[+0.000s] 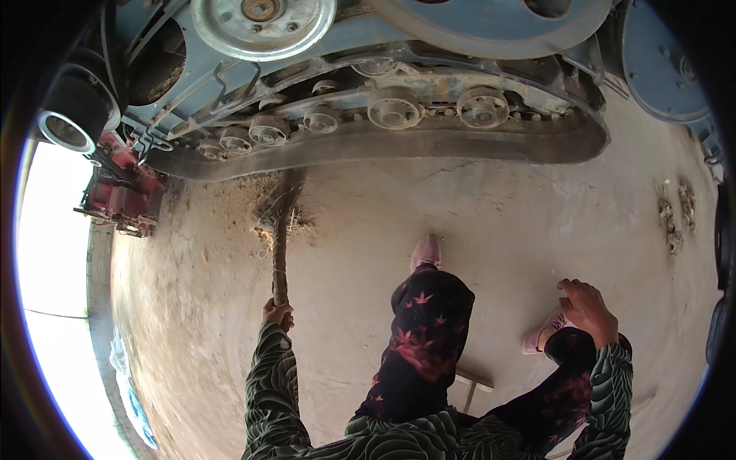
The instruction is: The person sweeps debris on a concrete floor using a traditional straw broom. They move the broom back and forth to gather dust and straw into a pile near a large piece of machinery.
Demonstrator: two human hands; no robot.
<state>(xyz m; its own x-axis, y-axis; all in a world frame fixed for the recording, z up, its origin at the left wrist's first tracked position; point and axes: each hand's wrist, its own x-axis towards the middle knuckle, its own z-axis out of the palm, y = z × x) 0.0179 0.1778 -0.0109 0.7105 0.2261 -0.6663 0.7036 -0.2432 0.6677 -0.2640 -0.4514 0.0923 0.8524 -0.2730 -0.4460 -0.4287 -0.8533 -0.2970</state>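
Note:
My left hand (279, 314) grips the lower end of a bound broom handle (279, 264). From there the broom runs away from me to its dark bristles (286, 192), which rest on the floor close to a rubber crawler track (368, 146). Dust and plant debris (261, 198) lie around the bristles, and part of the broom head blurs into the track's edge. Over my bent right knee hangs my right hand (586, 310), holding nothing, its fingers loosely curled and somewhat apart.
A blue tracked machine with pulley wheels (264, 26) and track rollers (395, 107) spans the far side. Red machinery (123, 198) stands at left. More debris (670, 221) lies at right on the concrete floor (356, 241). A small wooden piece (474, 380) shows beneath me.

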